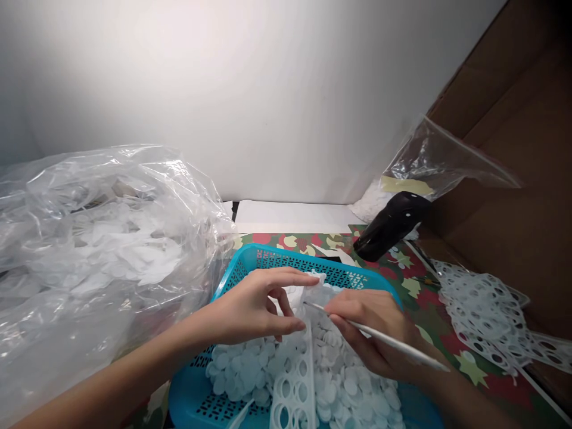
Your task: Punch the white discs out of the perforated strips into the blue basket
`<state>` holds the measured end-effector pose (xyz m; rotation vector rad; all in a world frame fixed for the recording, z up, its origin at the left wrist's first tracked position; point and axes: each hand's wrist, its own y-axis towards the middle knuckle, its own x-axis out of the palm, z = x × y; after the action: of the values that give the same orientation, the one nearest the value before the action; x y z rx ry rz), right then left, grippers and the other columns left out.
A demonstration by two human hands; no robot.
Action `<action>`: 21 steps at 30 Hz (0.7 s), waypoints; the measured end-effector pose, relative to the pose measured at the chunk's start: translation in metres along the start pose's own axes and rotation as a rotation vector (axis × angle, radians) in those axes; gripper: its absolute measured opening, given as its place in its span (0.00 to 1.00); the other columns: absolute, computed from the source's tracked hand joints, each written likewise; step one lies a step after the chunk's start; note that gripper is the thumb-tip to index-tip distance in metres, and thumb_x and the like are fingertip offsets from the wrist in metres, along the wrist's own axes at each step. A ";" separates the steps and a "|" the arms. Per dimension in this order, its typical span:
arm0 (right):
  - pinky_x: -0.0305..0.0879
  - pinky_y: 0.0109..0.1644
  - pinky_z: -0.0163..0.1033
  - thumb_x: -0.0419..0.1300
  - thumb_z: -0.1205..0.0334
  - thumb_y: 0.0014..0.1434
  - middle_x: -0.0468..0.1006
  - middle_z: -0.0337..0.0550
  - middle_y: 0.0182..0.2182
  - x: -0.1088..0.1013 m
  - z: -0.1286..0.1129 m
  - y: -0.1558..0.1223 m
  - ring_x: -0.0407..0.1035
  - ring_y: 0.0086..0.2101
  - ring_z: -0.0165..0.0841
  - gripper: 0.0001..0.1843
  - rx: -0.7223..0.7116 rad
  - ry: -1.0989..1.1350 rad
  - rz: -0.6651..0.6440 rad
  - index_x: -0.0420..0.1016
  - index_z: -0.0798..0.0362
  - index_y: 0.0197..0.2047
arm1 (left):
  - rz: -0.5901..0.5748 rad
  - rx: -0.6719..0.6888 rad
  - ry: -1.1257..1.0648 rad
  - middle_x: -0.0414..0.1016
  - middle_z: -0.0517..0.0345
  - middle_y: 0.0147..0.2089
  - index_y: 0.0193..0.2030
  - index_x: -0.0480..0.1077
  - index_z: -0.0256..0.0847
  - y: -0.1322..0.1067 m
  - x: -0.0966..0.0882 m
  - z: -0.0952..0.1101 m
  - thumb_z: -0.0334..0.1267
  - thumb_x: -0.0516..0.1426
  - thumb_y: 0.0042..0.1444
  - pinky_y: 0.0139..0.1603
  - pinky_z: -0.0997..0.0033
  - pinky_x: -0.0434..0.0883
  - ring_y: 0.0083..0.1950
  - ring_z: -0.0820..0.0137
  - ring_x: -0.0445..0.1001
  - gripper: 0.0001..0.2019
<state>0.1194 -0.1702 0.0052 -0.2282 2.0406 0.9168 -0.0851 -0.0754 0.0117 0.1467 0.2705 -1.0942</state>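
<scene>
My left hand point(257, 307) pinches the top of a white punched strip point(295, 381) over a blue plastic basket point(250, 265). The strip hangs down into the basket and shows round holes. My right hand point(375, 336) grips a thin white stick point(393, 342) like a pen, with its tip touching the strip near my left fingers. Several small white round discs point(339, 381) fill the basket under both hands.
A big clear plastic bag point(89, 250) of white sheets lies at the left. A black object point(391, 223) and a smaller clear bag point(429, 167) stand at the back right. Emptied punched strips point(487, 310) lie at the right by a cardboard wall point(513, 179). The tablecloth point(420, 298) is patterned.
</scene>
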 end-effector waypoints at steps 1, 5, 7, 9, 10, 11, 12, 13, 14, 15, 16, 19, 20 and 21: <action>0.59 0.27 0.35 0.49 0.72 0.59 0.70 0.38 0.24 0.000 0.000 0.001 0.65 0.25 0.29 0.07 0.005 -0.010 -0.022 0.65 0.55 0.40 | -0.002 0.000 -0.002 0.59 0.52 0.61 0.57 0.63 0.50 0.000 0.000 0.000 0.33 0.59 0.51 0.25 0.77 0.76 0.32 0.77 0.73 0.25; 0.57 0.28 0.35 0.49 0.70 0.61 0.70 0.38 0.24 0.000 -0.001 0.002 0.63 0.25 0.29 0.07 0.016 -0.054 -0.067 0.65 0.55 0.40 | -0.012 -0.002 -0.005 0.59 0.52 0.60 0.56 0.63 0.49 0.000 0.000 0.000 0.32 0.59 0.51 0.24 0.79 0.76 0.33 0.76 0.73 0.25; 0.57 0.28 0.35 0.49 0.70 0.61 0.71 0.38 0.25 -0.001 -0.001 0.003 0.63 0.25 0.29 0.07 0.012 -0.063 -0.075 0.65 0.55 0.41 | -0.010 0.001 0.001 0.59 0.53 0.60 0.57 0.63 0.50 0.000 0.000 0.000 0.32 0.58 0.51 0.24 0.79 0.76 0.33 0.76 0.73 0.25; 0.57 0.28 0.35 0.49 0.71 0.61 0.71 0.38 0.25 -0.001 -0.001 0.003 0.63 0.25 0.29 0.06 0.011 -0.064 -0.080 0.65 0.55 0.40 | -0.009 0.004 0.004 0.59 0.53 0.60 0.57 0.62 0.50 0.001 0.000 0.000 0.32 0.58 0.51 0.24 0.79 0.76 0.32 0.77 0.73 0.25; 0.57 0.28 0.35 0.49 0.71 0.61 0.70 0.38 0.25 0.000 0.000 0.003 0.63 0.25 0.29 0.06 0.012 -0.065 -0.081 0.65 0.55 0.40 | -0.010 0.004 0.006 0.59 0.53 0.60 0.57 0.62 0.50 0.001 0.000 0.000 0.33 0.58 0.51 0.24 0.79 0.75 0.32 0.77 0.73 0.25; 0.56 0.28 0.35 0.49 0.71 0.61 0.70 0.39 0.25 0.000 0.000 0.003 0.63 0.25 0.29 0.06 0.012 -0.067 -0.082 0.65 0.55 0.40 | -0.010 0.004 0.011 0.59 0.53 0.60 0.57 0.62 0.50 0.001 0.000 0.000 0.33 0.58 0.51 0.24 0.80 0.75 0.32 0.77 0.73 0.25; 0.56 0.27 0.35 0.50 0.71 0.60 0.70 0.39 0.25 0.000 0.000 0.002 0.63 0.25 0.29 0.06 0.008 -0.064 -0.078 0.65 0.55 0.40 | -0.005 0.007 0.021 0.60 0.54 0.60 0.57 0.62 0.50 0.001 0.000 0.000 0.32 0.58 0.51 0.24 0.80 0.75 0.32 0.77 0.72 0.25; 0.57 0.27 0.35 0.50 0.72 0.60 0.70 0.39 0.25 0.000 0.001 0.001 0.63 0.25 0.29 0.07 0.000 -0.053 -0.065 0.65 0.55 0.40 | 0.009 0.012 0.040 0.60 0.54 0.59 0.57 0.63 0.50 0.001 0.000 0.000 0.32 0.59 0.51 0.25 0.80 0.74 0.32 0.78 0.71 0.25; 0.57 0.27 0.35 0.50 0.72 0.59 0.70 0.39 0.25 0.000 0.001 0.000 0.63 0.24 0.29 0.07 -0.009 -0.034 -0.037 0.65 0.56 0.41 | 0.033 0.019 0.067 0.62 0.55 0.59 0.56 0.63 0.49 0.001 0.000 0.001 0.32 0.59 0.51 0.25 0.80 0.74 0.31 0.78 0.71 0.24; 0.58 0.27 0.35 0.51 0.72 0.59 0.71 0.39 0.25 0.001 0.001 -0.001 0.64 0.25 0.29 0.08 -0.014 -0.011 0.002 0.65 0.56 0.41 | 0.066 0.028 0.098 0.64 0.56 0.57 0.55 0.64 0.49 0.001 0.000 0.001 0.32 0.58 0.51 0.26 0.80 0.73 0.31 0.79 0.70 0.24; 0.58 0.28 0.35 0.51 0.73 0.58 0.71 0.39 0.25 0.001 0.002 -0.002 0.64 0.25 0.29 0.08 -0.014 0.012 0.046 0.65 0.56 0.42 | 0.102 0.039 0.132 0.66 0.56 0.56 0.54 0.65 0.48 0.001 0.000 0.002 0.31 0.58 0.51 0.26 0.80 0.72 0.31 0.79 0.69 0.23; 0.61 0.30 0.35 0.52 0.73 0.58 0.72 0.41 0.27 0.001 0.002 -0.005 0.67 0.28 0.30 0.10 -0.002 0.058 0.118 0.65 0.57 0.43 | 0.186 0.082 0.225 0.69 0.59 0.51 0.53 0.66 0.47 0.001 0.001 0.003 0.29 0.57 0.51 0.26 0.80 0.70 0.33 0.77 0.69 0.21; 0.62 0.31 0.35 0.52 0.73 0.58 0.73 0.42 0.27 0.001 0.002 -0.005 0.67 0.28 0.30 0.10 -0.001 0.057 0.122 0.66 0.57 0.44 | 0.202 0.100 0.252 0.69 0.59 0.51 0.53 0.66 0.47 0.001 0.002 0.002 0.29 0.58 0.50 0.27 0.80 0.70 0.35 0.76 0.69 0.21; 0.62 0.31 0.35 0.52 0.73 0.58 0.73 0.42 0.28 0.001 0.003 -0.005 0.68 0.29 0.30 0.10 -0.001 0.054 0.125 0.66 0.57 0.44 | 0.216 0.117 0.274 0.70 0.59 0.50 0.52 0.66 0.47 0.001 0.002 0.002 0.29 0.58 0.50 0.29 0.79 0.70 0.37 0.75 0.69 0.22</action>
<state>0.1224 -0.1716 0.0008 -0.1287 2.1233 0.9979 -0.0832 -0.0772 0.0132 0.4227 0.4264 -0.8743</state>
